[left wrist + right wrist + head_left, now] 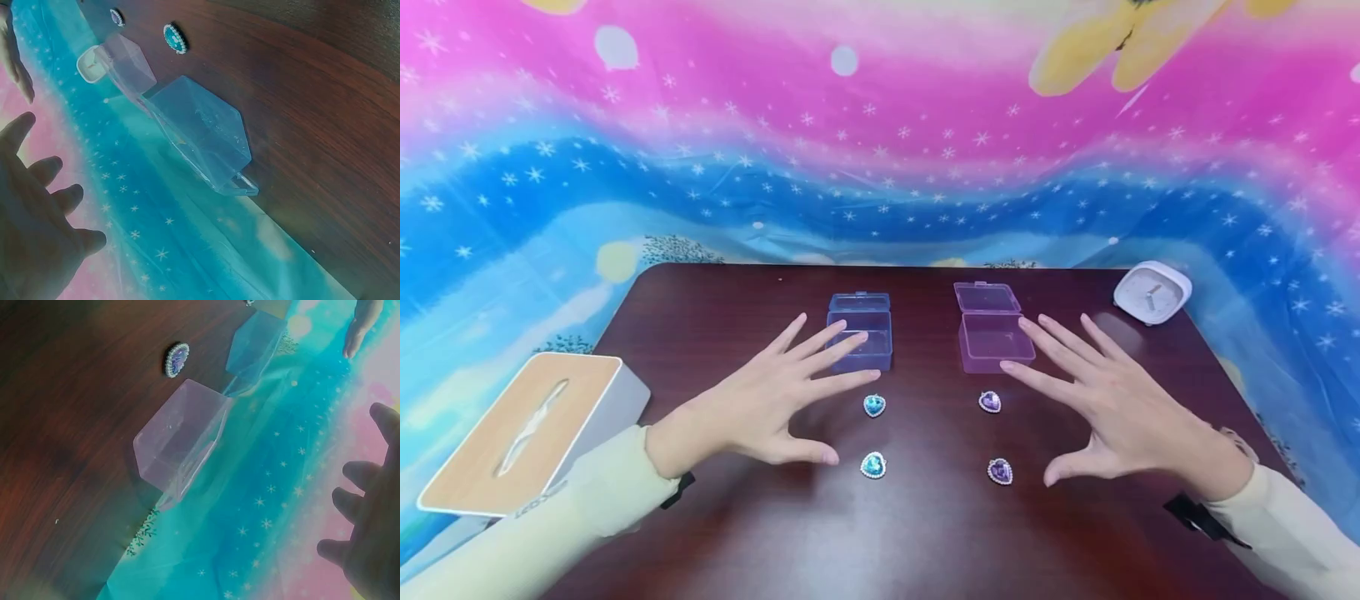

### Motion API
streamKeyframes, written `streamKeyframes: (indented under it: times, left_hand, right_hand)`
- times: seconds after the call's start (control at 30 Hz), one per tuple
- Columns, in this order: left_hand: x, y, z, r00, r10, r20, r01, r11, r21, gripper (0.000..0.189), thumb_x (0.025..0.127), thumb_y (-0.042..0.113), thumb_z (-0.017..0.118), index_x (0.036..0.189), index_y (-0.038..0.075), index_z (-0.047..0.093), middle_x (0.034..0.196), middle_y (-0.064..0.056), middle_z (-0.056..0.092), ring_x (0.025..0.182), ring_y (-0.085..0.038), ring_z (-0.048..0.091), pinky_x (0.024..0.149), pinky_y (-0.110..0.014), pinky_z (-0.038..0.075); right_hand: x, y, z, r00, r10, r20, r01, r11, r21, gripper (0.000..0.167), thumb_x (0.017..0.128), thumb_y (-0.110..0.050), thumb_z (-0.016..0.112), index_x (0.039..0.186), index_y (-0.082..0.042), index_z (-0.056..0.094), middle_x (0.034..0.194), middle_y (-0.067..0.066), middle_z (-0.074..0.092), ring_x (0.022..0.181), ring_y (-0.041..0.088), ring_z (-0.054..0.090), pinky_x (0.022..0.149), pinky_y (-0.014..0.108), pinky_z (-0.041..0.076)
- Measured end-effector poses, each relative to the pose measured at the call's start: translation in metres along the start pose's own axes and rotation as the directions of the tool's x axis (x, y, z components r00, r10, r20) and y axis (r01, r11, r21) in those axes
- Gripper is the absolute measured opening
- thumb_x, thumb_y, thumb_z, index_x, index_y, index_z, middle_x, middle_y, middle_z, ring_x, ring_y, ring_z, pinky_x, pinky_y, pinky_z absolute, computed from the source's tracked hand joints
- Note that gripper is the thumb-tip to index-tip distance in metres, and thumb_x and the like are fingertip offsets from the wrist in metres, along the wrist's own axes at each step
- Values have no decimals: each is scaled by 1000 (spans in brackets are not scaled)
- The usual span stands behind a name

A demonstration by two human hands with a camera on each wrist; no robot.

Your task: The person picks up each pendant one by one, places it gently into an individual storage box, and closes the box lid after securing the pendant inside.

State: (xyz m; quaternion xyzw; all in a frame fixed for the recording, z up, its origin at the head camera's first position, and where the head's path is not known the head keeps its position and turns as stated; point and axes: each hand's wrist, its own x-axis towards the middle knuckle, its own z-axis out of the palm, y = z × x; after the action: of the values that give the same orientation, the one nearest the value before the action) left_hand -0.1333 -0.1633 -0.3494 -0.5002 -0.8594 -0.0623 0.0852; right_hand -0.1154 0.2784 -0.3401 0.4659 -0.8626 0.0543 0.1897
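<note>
Both hands are spread in the air above the table, palms down and holding nothing. In the head view my left hand [767,400] overlaps the left side of a clear blue plastic box [872,360] whose lid is raised. My right hand [1120,408] overlaps the right edge of a matching pink-purple box [981,365], its lid raised too. Two blue heart-shaped gems with beaded rims, a farther one [874,406] and a nearer one [873,465], lie in front of the blue box. Two purple heart gems, one farther [990,402] and one nearer [1000,472], lie before the pink-purple box.
On the left stands a white tissue box [591,400] with a wood-look top. A small white clock [1152,293] sits at the table's back right corner. Behind the dark wooden table [917,533] hangs a pink and blue patterned cloth [880,167].
</note>
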Motion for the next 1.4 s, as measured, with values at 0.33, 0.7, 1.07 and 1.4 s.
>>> streamKeyframes:
  times: [0.33,0.7,1.07,1.4]
  left_hand:
    - [3,-4,12,996,-69,51,73,994,-82,91,87,72,63,163,40,24,175,1,12,162,-36,11,117,-79,14]
    - [19,-11,21,917,-398,-12,352,824,-444,64,92,41,75,151,30,51,160,-1,45,147,-25,46,117,-54,42]
    - [28,-35,45,726,-685,65,591,573,-569,67,87,28,82,146,18,52,133,-18,43,116,-34,55,89,-47,52]
    - [23,-41,57,734,-664,144,633,590,-501,45,89,22,81,131,15,66,114,-13,54,105,-30,58,92,-47,49]
  right_hand:
    - [6,-5,9,1000,-25,6,25,1000,17,109,74,-97,47,154,-22,49,167,18,33,159,36,23,132,50,1]
    - [50,-18,13,994,-3,111,-7,996,88,80,82,-68,73,148,-27,56,162,8,44,150,33,42,118,54,39]
    - [109,-38,56,984,87,154,-124,959,254,34,89,-45,79,116,-26,76,108,-10,75,94,7,71,78,29,59]
    - [129,-65,111,882,306,360,-438,815,380,31,84,-42,84,107,-22,77,92,-5,73,73,6,62,62,25,50]
